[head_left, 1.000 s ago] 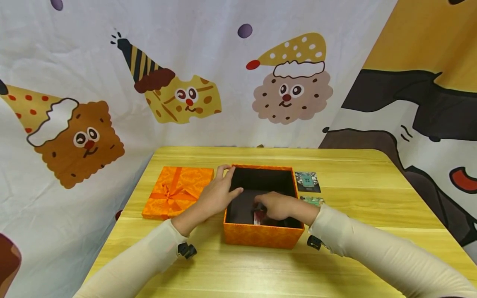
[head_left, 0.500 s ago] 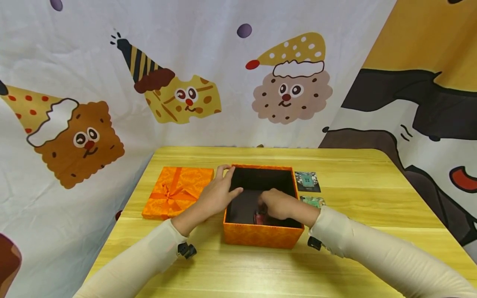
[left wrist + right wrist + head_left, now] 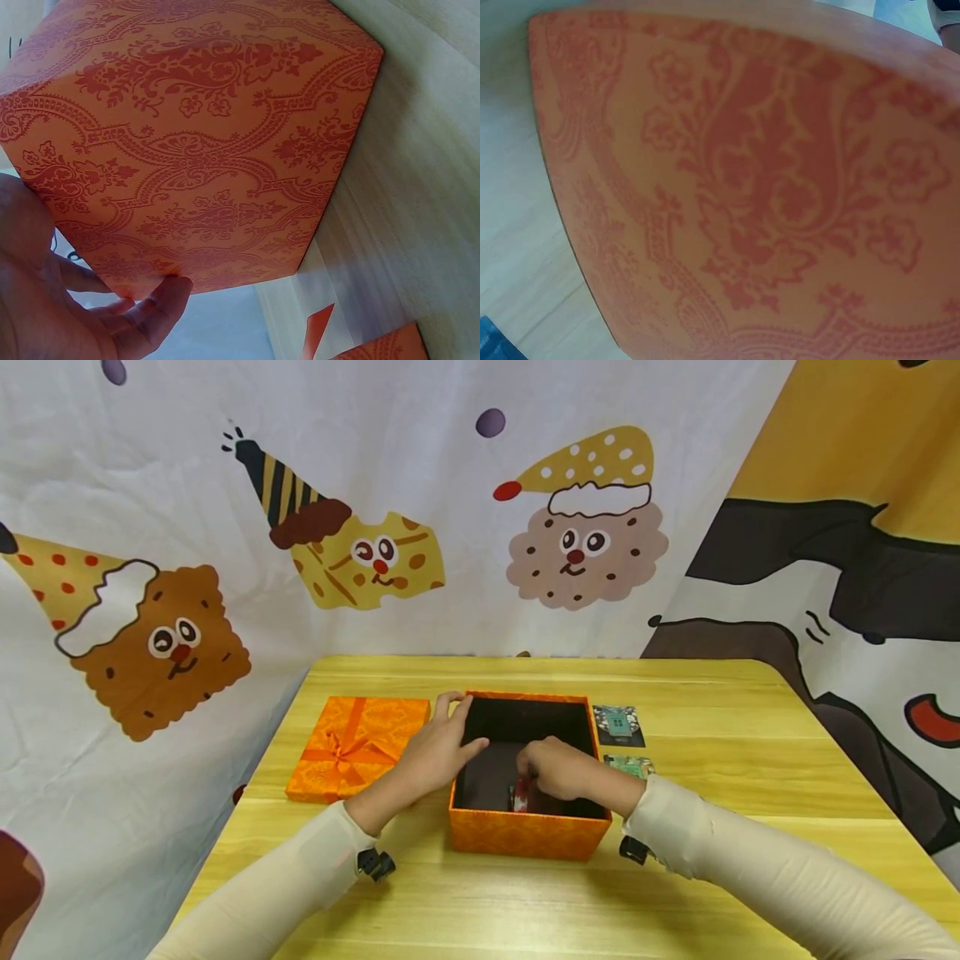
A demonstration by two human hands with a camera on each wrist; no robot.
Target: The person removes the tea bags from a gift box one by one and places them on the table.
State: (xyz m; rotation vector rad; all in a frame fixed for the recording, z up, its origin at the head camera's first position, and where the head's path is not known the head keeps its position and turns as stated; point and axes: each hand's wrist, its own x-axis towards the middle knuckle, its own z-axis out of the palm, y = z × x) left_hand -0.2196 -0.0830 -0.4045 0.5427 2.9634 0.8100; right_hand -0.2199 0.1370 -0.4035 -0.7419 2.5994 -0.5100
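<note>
An orange patterned gift box (image 3: 528, 835) with a dark lining stands without its lid. My left hand (image 3: 435, 752) holds its left wall near the back corner, thumb over the rim; in the left wrist view fingertips press the patterned outer wall (image 3: 202, 157). My right hand (image 3: 558, 768) reaches down inside, fingers curled, and pinches a small flat red-and-white thing (image 3: 522, 795) near the front wall. The fingers hide part of it, and its kind cannot be told. In the right wrist view the box's outer wall (image 3: 772, 180) hides the right hand.
The orange lid (image 3: 356, 747) with a ribbon bow lies left of the box. Right of the box lie two small flat printed pieces, a dark one with a teal middle (image 3: 618, 725) and a green one (image 3: 632, 766). A printed cloth (image 3: 465, 527) hangs behind the wooden table (image 3: 720, 760).
Inside the box, my right hand shifts slightly and the small red thing turns, now showing red and white with a darker edge beside it. My left hand and the box stay in place.
</note>
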